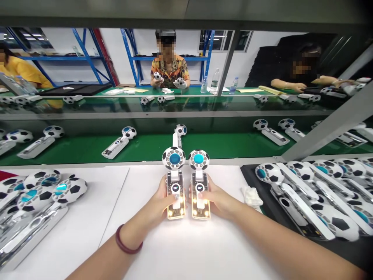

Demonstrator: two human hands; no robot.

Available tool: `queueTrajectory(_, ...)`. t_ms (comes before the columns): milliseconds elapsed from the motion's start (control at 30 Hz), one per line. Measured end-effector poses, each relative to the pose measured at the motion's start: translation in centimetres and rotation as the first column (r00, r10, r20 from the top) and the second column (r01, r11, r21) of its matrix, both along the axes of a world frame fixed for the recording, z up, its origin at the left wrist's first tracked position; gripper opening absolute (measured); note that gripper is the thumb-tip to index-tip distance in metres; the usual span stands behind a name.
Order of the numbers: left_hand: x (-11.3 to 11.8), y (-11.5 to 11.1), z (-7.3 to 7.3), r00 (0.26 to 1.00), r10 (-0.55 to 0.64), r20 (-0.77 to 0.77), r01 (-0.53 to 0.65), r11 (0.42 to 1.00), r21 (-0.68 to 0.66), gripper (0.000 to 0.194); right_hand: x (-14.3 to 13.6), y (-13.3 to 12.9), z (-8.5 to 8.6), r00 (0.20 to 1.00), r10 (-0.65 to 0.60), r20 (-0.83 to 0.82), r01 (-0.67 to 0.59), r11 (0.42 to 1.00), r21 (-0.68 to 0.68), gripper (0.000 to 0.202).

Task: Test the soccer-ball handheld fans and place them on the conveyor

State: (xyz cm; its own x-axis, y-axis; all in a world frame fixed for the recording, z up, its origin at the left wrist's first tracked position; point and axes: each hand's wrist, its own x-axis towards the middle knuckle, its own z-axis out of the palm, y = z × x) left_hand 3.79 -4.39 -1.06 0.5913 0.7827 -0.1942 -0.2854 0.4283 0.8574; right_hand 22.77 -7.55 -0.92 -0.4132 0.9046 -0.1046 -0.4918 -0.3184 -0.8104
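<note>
My left hand [163,198] is wrapped round a football-patterned handheld fan [174,158], its thumb on the front of the handle. A matching handheld fan [199,159] is in my right hand [217,198], with the thumb pressed on its handle too. Both fans stand upright side by side, a small gap between them, over the white work surface [145,249]. Each has a blue hub, a clear-fronted handle with warm lights glowing near the bottom, and a round display that seems to read 100. My fingers behind the handles are mostly hidden.
Several similar fans [62,190] lie at the left, and more fans [269,173] fill a black tray [247,175] at the right beside a crumpled white cloth [252,196]. Beyond runs a green belt [151,149] carrying fans. Metal posts [335,128] frame it; people sit opposite.
</note>
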Motion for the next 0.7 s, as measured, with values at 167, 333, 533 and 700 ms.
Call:
queueTrajectory(167,0.22,0.03,-0.08,0.999,0.043,-0.026,-0.043,0.999,0.009,0.061,-0.14,0.09,0.28,1.000,-0.012,0.026,0.012,1.000,-0.006,0.060)
queueTrajectory(333,0.46,-0.23,0.46,0.997,0.073,-0.022,-0.073,0.997,0.009,0.062,-0.44,0.16,0.44,0.994,-0.057,0.097,0.065,0.995,-0.082,0.067)
queueTrajectory(533,0.53,-0.32,0.53,0.995,0.084,-0.045,-0.083,0.997,0.004,0.062,-0.58,-0.02,0.68,0.992,-0.054,0.111,0.060,0.997,-0.048,0.064)
queueTrajectory(700,0.27,-0.18,0.26,0.998,0.059,-0.018,-0.059,0.998,0.006,0.059,-0.52,-0.05,0.64,0.996,-0.036,0.081,0.041,0.997,-0.061,0.063)
